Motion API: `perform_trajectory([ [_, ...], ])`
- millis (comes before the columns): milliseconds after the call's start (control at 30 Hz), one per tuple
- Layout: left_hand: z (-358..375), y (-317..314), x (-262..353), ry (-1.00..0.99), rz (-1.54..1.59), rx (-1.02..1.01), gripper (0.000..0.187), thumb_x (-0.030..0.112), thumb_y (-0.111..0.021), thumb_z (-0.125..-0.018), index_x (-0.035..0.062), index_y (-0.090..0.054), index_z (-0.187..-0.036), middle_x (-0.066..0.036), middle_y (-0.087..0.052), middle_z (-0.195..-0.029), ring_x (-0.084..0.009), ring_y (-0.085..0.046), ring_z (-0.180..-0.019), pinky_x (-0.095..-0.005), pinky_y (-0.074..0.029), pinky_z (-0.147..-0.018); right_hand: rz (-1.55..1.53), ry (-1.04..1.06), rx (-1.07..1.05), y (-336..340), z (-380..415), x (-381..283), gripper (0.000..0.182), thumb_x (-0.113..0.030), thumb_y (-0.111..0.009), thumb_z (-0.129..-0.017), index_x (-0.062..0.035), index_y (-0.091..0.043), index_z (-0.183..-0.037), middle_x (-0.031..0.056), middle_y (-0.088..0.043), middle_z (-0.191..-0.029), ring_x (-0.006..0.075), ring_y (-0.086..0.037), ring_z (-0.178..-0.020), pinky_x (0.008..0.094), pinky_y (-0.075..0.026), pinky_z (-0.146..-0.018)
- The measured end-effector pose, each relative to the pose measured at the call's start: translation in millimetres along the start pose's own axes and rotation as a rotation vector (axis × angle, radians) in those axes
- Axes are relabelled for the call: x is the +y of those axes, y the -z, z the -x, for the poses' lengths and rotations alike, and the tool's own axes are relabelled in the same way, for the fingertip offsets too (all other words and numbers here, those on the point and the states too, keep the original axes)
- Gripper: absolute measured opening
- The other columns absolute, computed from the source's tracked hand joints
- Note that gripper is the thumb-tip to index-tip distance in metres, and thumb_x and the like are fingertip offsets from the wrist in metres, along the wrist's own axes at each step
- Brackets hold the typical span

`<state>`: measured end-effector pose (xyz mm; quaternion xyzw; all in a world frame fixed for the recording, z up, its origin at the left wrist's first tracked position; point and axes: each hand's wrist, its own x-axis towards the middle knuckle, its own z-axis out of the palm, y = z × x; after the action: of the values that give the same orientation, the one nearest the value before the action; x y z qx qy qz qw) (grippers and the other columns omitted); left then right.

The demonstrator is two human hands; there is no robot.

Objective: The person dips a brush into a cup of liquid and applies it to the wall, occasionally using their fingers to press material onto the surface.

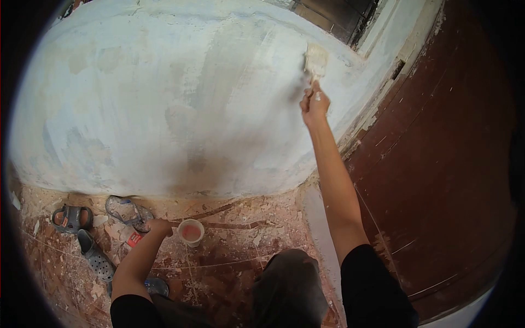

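Overhead, right hand (315, 104) gripped a wide white-bristled paintbrush (316, 61), bristles pressed on the pale plastered wall (164, 109) near the window frame. Left hand (159, 227) was curled around a small round paint cup (191, 232) on the floor. Judged best: long even strokes, overlapping the wet edge.

Hardly any writing can be read from here. The only mark is on a small red-and-white packet (133, 239) lying on the floor (229, 262) at about 8 o'clock, just beside the left hand (159, 227): a white sign on the red patch, too small and blurred to make out as a letter or a number. The cup (191, 232) and the brush (315, 60) at 1 o'clock carry no legible print.
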<state>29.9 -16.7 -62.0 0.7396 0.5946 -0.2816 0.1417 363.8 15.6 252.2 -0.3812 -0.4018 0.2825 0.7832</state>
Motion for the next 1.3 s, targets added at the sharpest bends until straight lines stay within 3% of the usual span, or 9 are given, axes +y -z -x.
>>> perform_trajectory([
  [100, -12.9, -8.9, -3.7, 0.051, -0.003, -0.016, 0.042, 0.027, -0.056, -0.06, 0.0118, -0.055, -0.099, -0.006, -0.056, -0.098, -0.0206, -0.057, -0.084, -0.0381, -0.048, -0.061, -0.081, -0.198, -0.024, 6.0, 21.1, -1.0, 0.02, -0.023, -0.042, -0.083, -0.0029, -0.047, -0.082, -0.0021, -0.033, -0.049, 0.0053, -0.022, -0.035, 0.0194, -0.015, -0.03],
  [200, -13.6, -8.0, -1.5, 0.045, -0.02, -0.035, 0.042, 0.027, -0.057, -0.061, 0.0116, -0.055, -0.1, -0.006, -0.056, -0.098, -0.0203, -0.057, -0.084, -0.0385, -0.048, -0.06, -0.101, -0.091, -0.016, 5.5, 24.8, -19.5, 0.02, -0.024, -0.042, -0.082, -0.0048, -0.046, -0.082, -0.0031, -0.03, -0.049, 0.0052, -0.021, -0.035, 0.0195, -0.014, -0.031],
  [367, -5.1, -2.1, 0.3, 0.029, 0.024, -0.124, 0.047, 0.029, -0.051, -0.07, 0.0434, -0.037, -0.113, -0.003, -0.049, -0.11, -0.0213, -0.05, -0.097, -0.0452, -0.042, -0.073, -0.045, -0.06, -0.063, 1.0, -5.8, -27.0, 0.02, -0.025, -0.043, -0.082, -0.0054, -0.046, -0.078, -0.003, -0.031, -0.049, 0.0051, -0.021, -0.036, 0.0194, -0.014, -0.032],
  [500, -4.9, 2.2, 1.0, 0.036, 0.018, -0.171, 0.05, 0.028, -0.049, -0.072, 0.0551, -0.029, -0.11, -0.002, -0.047, -0.112, -0.0223, -0.049, -0.098, -0.0479, -0.041, -0.074, 0.069, -0.273, -0.105, 18.2, 7.7, -12.4, 0.02, -0.025, -0.044, -0.081, -0.0057, -0.046, -0.077, -0.0037, -0.031, -0.048, 0.0051, -0.019, -0.034, 0.019, -0.014, -0.031],
  [567, -4.3, -1.8, -0.9, -0.021, 0.012, 0.022, 0.04, 0.025, -0.056, -0.06, 0.0109, -0.056, -0.097, -0.007, -0.057, -0.097, -0.0197, -0.057, -0.083, -0.0384, -0.048, -0.06, 0.057, -0.351, -0.148, 25.0, 17.7, -22.7, 0.02, -0.025, -0.043, -0.081, -0.0056, -0.046, -0.078, -0.0042, -0.029, -0.047, 0.005, -0.018, -0.034, 0.0192, -0.013, -0.03],
  [667, 9.2, 5.8, 0.4, -0.013, -0.006, 0.032, 0.039, 0.024, -0.056, -0.06, 0.01, -0.056, -0.096, -0.007, -0.057, -0.096, -0.0198, -0.057, -0.083, -0.0388, -0.048, -0.06, 0.11, -0.116, -0.007, 12.5, 30.7, -46.0, 0.021, -0.025, -0.042, -0.082, -0.0046, -0.046, -0.08, -0.0049, -0.028, -0.048, 0.005, -0.017, -0.034, 0.0192, -0.012, -0.031],
  [900, 7.4, 6.0, 0.1, -0.007, 0.006, 0.019, 0.039, 0.024, -0.056, -0.06, 0.01, -0.056, -0.097, -0.007, -0.057, -0.097, -0.0206, -0.057, -0.083, -0.0393, -0.047, -0.06, 0.218, -0.109, 0.069, 2.9, 0.5, -12.8, 0.018, -0.026, -0.046, -0.081, -0.0083, -0.049, -0.079, -0.0055, -0.03, -0.047, 0.005, -0.018, -0.035, 0.019, -0.014, -0.031],
  [1200, 9.1, 5.6, -4.3, -0.024, -0.006, 0.034, 0.039, 0.025, -0.055, -0.06, 0.0105, -0.057, -0.096, -0.006, -0.056, -0.097, -0.0209, -0.057, -0.081, -0.0409, -0.047, -0.058, 0.235, -0.377, -0.044, 50.2, 95.7, 30.4, 0.027, -0.031, -0.047, -0.08, -0.0047, -0.048, -0.075, -0.0044, -0.031, -0.046, 0.0044, -0.019, -0.033, 0.0191, -0.014, -0.03],
  [1300, 12.5, 9.2, -2.8, -0.031, 0.003, 0.017, 0.04, 0.025, -0.055, -0.06, 0.0106, -0.056, -0.097, -0.006, -0.056, -0.097, -0.0208, -0.057, -0.081, -0.041, -0.047, -0.057, 0.33, -0.207, -0.171, 33.5, 94.9, 26.8, 0.026, -0.032, -0.043, -0.082, -0.0059, -0.046, -0.08, -0.0023, -0.033, -0.048, 0.0048, -0.022, -0.034, 0.0193, -0.017, -0.031],
])
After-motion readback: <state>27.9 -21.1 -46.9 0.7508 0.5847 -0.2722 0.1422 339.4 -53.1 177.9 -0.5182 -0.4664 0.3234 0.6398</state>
